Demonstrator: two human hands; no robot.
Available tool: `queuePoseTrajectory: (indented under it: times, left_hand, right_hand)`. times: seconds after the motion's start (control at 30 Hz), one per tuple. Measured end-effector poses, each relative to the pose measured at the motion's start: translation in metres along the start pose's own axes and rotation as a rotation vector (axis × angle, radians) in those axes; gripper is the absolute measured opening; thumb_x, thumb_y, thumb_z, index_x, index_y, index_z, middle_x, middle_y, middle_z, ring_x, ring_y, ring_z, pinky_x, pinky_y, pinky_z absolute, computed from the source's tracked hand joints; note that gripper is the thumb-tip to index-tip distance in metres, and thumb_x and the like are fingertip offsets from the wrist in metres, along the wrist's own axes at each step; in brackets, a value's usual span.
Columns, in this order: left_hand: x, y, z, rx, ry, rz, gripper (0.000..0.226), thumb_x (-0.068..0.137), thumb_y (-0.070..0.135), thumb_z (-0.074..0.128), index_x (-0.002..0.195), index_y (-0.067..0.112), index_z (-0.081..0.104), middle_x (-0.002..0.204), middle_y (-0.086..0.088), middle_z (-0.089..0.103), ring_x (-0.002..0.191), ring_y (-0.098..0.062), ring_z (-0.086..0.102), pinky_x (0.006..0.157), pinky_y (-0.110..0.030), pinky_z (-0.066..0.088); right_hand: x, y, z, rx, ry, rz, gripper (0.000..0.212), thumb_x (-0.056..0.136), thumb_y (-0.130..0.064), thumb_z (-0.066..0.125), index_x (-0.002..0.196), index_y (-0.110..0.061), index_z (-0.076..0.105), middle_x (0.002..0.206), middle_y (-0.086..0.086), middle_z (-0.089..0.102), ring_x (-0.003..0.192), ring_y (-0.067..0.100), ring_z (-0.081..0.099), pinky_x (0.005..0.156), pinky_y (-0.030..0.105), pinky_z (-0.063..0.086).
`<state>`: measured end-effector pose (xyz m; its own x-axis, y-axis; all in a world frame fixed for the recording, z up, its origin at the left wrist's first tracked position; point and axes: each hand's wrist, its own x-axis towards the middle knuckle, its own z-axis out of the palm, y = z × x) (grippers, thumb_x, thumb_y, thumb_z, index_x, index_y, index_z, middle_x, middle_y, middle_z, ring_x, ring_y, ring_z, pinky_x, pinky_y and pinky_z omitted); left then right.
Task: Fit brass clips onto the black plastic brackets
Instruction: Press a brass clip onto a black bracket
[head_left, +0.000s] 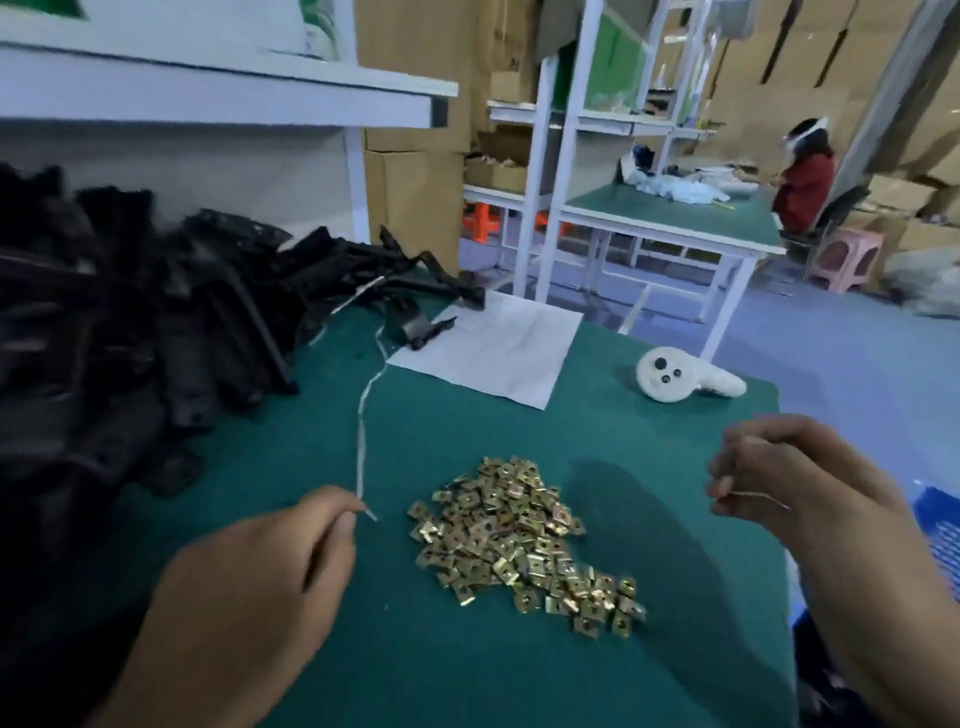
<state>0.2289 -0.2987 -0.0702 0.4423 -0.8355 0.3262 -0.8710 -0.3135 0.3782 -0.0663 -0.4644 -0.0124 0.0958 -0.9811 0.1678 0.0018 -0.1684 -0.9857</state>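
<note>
Green matting covers the worktop (467, 675) in a workshop with cardboard boxes behind. Fitting has not begun: the left hand (249, 587) pinches a white string (363, 436), the right hand (769, 478) is curled, contents unclear. Next, likely take a bracket from the black brackets (130, 332) far left and a clip from the brass clips (519, 535) between the hands.

Shiny brass clips (524, 540) of stamped metal, matt black plastic brackets (156, 332), matt green felt-like tabletop (467, 665), creased white paper sheet (493, 348), rough pale string (361, 441).
</note>
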Motion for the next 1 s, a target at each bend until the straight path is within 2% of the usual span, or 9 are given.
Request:
queuePoseTrajectory:
  times: [0.07, 0.17, 0.27, 0.37, 0.47, 0.53, 0.67, 0.9, 1.0]
  left_hand:
    - [0.002, 0.004, 0.003, 0.065, 0.057, 0.14, 0.006, 0.095, 0.036, 0.064, 0.098, 0.041, 0.066, 0.05, 0.016, 0.045, 0.048, -0.008, 0.054, 0.04, -0.026, 0.036]
    - [0.005, -0.001, 0.004, 0.094, 0.007, 0.133, 0.026, 0.1, 0.05, 0.036, 0.11, 0.04, 0.058, 0.058, 0.011, 0.054, 0.058, -0.012, 0.06, 0.05, -0.032, 0.047]
    - [0.007, -0.003, 0.007, 0.159, 0.012, 0.159, 0.043, 0.096, 0.052, 0.026, 0.109, 0.036, 0.063, 0.068, 0.006, 0.066, 0.06, -0.015, 0.065, 0.054, -0.034, 0.048]
    - [0.008, -0.003, 0.006, 0.195, 0.054, 0.208, 0.034, 0.093, 0.048, 0.039, 0.075, 0.026, 0.058, 0.055, 0.003, 0.059, 0.046, -0.016, 0.057, 0.044, -0.03, 0.035]
    - [0.005, -0.004, 0.006, 0.173, 0.06, 0.19, 0.037, 0.096, 0.047, 0.037, 0.071, 0.024, 0.051, 0.061, 0.002, 0.06, 0.051, -0.021, 0.057, 0.048, -0.033, 0.037]
    - [0.006, -0.005, 0.006, 0.127, 0.038, 0.165, 0.038, 0.096, 0.046, 0.034, 0.074, 0.023, 0.056, 0.066, 0.003, 0.063, 0.057, -0.022, 0.058, 0.051, -0.035, 0.037]
    - [0.006, -0.004, 0.004, 0.169, 0.123, 0.174, 0.033, 0.088, 0.042, 0.049, 0.063, 0.024, 0.038, 0.051, 0.003, 0.055, 0.042, -0.019, 0.052, 0.043, -0.029, 0.024]
    - [0.01, -0.008, 0.012, -0.106, 0.216, -0.012, 0.027, 0.096, 0.045, 0.039, 0.076, 0.027, 0.038, 0.069, 0.0, 0.057, 0.06, -0.023, 0.057, 0.054, -0.035, 0.037]
    - [0.008, -0.011, 0.01, -0.566, 0.236, -0.156, 0.049, 0.091, 0.059, 0.023, 0.123, 0.036, 0.052, 0.081, 0.005, 0.065, 0.075, -0.013, 0.064, 0.07, -0.037, 0.051]
  right_hand:
    - [0.001, -0.018, 0.05, -0.081, -0.277, -0.075, 0.019, 0.101, -0.008, 0.059, 0.085, -0.01, 0.069, 0.075, 0.01, 0.071, 0.067, 0.022, 0.065, 0.062, 0.028, 0.057]
    - [-0.002, -0.033, 0.132, -0.32, -0.689, -0.176, 0.013, 0.096, -0.027, 0.067, 0.084, -0.024, 0.07, 0.08, 0.002, 0.073, 0.075, 0.022, 0.068, 0.069, 0.037, 0.056]
    - [-0.008, -0.031, 0.214, -0.559, -0.896, -0.274, 0.01, 0.094, -0.042, 0.07, 0.099, -0.033, 0.067, 0.086, -0.006, 0.072, 0.075, 0.017, 0.068, 0.07, 0.03, 0.056]
    - [-0.012, -0.015, 0.285, -0.766, -0.941, -0.368, 0.034, 0.092, -0.053, 0.069, 0.11, -0.026, 0.065, 0.1, -0.003, 0.07, 0.091, 0.019, 0.066, 0.078, 0.035, 0.054]
    - [-0.02, 0.0, 0.329, -0.82, -1.043, -0.239, 0.046, 0.086, -0.055, 0.076, 0.096, -0.011, 0.069, 0.085, 0.003, 0.068, 0.08, 0.022, 0.065, 0.063, 0.031, 0.048]
    - [-0.022, 0.004, 0.341, -0.657, -1.121, -0.039, 0.041, 0.088, -0.042, 0.081, 0.092, -0.003, 0.071, 0.072, 0.006, 0.065, 0.066, 0.02, 0.06, 0.056, 0.029, 0.045]
    - [-0.022, -0.003, 0.324, -0.199, -1.112, 0.352, 0.016, 0.098, -0.016, 0.072, 0.094, -0.001, 0.07, 0.073, 0.007, 0.063, 0.052, 0.011, 0.052, 0.041, 0.02, 0.039]
    - [-0.013, -0.026, 0.21, -0.001, -1.013, 0.436, 0.012, 0.1, -0.01, 0.063, 0.093, -0.001, 0.066, 0.075, 0.01, 0.067, 0.051, 0.012, 0.054, 0.042, 0.02, 0.041]
    - [-0.02, -0.015, 0.168, 0.037, -0.957, 0.454, 0.011, 0.093, -0.01, 0.069, 0.087, -0.002, 0.064, 0.079, 0.017, 0.071, 0.052, 0.015, 0.058, 0.043, 0.022, 0.045]
